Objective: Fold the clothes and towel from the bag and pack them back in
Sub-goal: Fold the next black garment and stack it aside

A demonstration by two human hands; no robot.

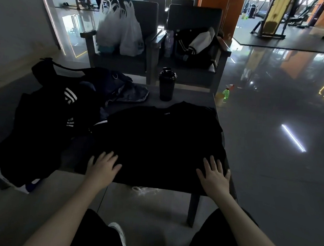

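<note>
On the table (190, 98), left hand (103, 165) and right hand (216, 177) rest flat-fingered on black shirt (156, 138); collar label (166, 113) unreadable.

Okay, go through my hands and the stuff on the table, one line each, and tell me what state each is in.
black T-shirt: spread flat, unfolded.
left hand: open, flat on the T-shirt's near edge.
right hand: open, flat on the same edge.
striped black garment: heaped, unfolded.
blue garment: crumpled, unfolded.
shaker bottle: upright, lid on.
</note>
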